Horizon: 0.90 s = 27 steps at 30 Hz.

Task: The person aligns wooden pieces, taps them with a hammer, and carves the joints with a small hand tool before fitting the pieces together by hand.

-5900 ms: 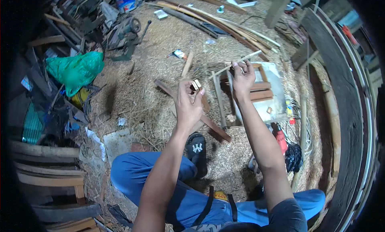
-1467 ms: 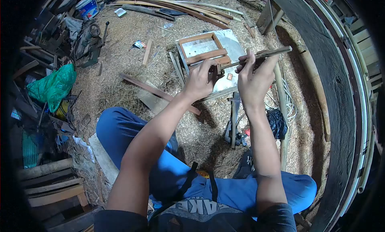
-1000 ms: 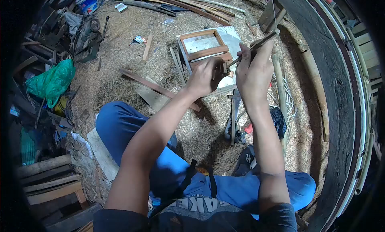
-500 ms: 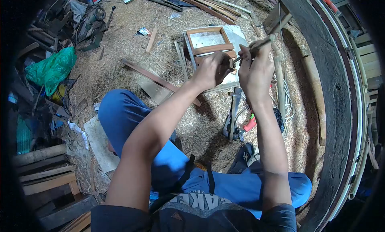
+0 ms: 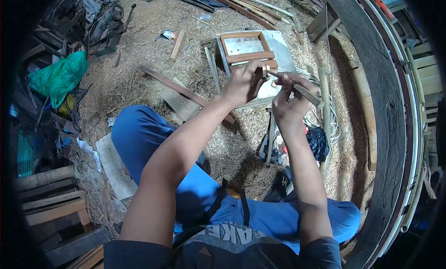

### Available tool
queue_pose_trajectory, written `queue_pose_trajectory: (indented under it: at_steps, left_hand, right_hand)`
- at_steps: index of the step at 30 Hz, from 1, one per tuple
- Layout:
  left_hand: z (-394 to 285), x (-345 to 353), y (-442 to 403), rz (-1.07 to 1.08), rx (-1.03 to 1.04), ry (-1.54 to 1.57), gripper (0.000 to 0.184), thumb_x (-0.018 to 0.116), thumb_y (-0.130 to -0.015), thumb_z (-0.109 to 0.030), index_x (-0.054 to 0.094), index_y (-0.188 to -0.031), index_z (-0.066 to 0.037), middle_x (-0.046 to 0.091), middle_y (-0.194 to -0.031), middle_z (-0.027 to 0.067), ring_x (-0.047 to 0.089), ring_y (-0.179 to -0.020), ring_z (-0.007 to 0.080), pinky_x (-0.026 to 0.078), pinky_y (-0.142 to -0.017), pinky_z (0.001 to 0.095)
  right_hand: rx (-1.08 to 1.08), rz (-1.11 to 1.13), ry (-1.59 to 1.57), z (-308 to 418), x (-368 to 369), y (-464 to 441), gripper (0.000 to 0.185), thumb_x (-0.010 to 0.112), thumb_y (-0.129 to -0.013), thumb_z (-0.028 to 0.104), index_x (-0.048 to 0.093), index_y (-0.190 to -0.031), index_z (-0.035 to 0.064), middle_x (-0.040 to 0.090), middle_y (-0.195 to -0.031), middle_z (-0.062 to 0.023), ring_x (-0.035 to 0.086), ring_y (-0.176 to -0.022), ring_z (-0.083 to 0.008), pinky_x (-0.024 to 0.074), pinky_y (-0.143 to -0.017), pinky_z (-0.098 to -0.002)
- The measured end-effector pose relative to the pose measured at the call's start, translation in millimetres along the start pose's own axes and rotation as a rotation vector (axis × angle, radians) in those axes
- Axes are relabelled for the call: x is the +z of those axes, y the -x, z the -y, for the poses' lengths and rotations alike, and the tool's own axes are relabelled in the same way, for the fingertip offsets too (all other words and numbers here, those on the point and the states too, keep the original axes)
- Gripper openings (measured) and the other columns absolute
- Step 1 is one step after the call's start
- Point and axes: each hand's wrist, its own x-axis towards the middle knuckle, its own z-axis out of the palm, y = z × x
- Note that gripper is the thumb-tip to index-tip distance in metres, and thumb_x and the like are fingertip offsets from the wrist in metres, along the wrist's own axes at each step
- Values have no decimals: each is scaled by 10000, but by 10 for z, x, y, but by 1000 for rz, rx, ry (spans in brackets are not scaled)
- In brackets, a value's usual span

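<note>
My left hand [image 5: 242, 85] is closed around a small wooden piece [image 5: 265, 71], whose pale end shows at the fingertips. In my right hand [image 5: 291, 104] is a thin tool with a wooden handle [image 5: 308, 95]; its narrow tip meets or nearly meets the small piece. Behind both hands a wooden frame [image 5: 248, 56] lies on a pale board [image 5: 283, 48]. A long brown wood strip [image 5: 176, 87] crosses the floor left of my left hand.
Bamboo and wood strips [image 5: 241, 9] lie at the top. A green plastic bag [image 5: 58, 78] is among clutter at the left. A black plastic bag [image 5: 318, 143] and a bamboo pole [image 5: 324, 115] lie at the right, beside a thick dark beam [image 5: 395, 115].
The tool's handle has swung from pointing up and away to pointing down to the right as my right hand turned. The small piece's pale end now shows in my left hand.
</note>
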Motion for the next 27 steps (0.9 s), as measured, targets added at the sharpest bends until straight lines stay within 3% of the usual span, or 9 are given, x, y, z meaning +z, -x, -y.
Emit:
queue_pose_trajectory:
  at_steps: [3,5,6,10,21,24,27]
  left_hand:
    - [37,-20,29,-41,-28,-64,390,741,-871,-43,522,-1193,-19,699,-914,214,732,-823,390,575,-680,444]
    - [73,-17,46,-20,-23,-127,395,738,-863,-28,507,-1183,-22,688,-890,231,724,-819,402,563,-673,460]
    - [71,-29,41,-46,16,-149,401,745,-856,-27,495,-1168,-23,682,-870,228,718,-804,406,554,-662,470]
    - [70,-73,43,-27,-24,-104,415,758,-844,-30,494,-1164,-17,678,-848,216,715,-788,399,547,-652,464]
    - [52,-9,-9,-16,-32,-133,396,770,-839,-46,522,-1147,-25,689,-858,199,718,-787,389,557,-661,446]
    - [55,13,-6,11,-55,-108,420,784,-835,-58,520,-1159,-22,692,-870,203,719,-794,394,563,-673,450]
    - [0,24,-31,14,-63,-85,414,792,-837,-71,535,-1158,-21,692,-930,209,721,-849,398,565,-699,456]
  right_hand:
    - [110,15,-86,-35,103,18,260,549,-1005,-67,344,-1124,38,653,-921,-190,685,-765,-212,578,-701,-320]
    - [121,-182,-343,11,161,15,236,621,-967,-67,412,-1056,-2,649,-875,-189,661,-686,-231,532,-642,-312]
    - [30,-142,-293,46,122,-9,266,584,-983,-81,354,-1082,8,644,-911,-212,669,-708,-211,564,-664,-280]
    - [73,-214,-364,108,104,-50,295,570,-982,-95,330,-1089,41,640,-902,-195,656,-720,-206,556,-645,-287]
    - [92,-181,-371,-54,100,-19,272,615,-957,-101,401,-1070,22,635,-872,-153,630,-679,-169,528,-626,-279]
    - [35,-127,-216,-91,65,-19,264,618,-963,-83,402,-1074,20,631,-858,-147,623,-661,-167,521,-619,-283]
    - [251,-272,-446,54,-19,-187,184,563,-1018,-17,395,-1086,14,630,-888,-140,609,-685,-158,510,-637,-286]
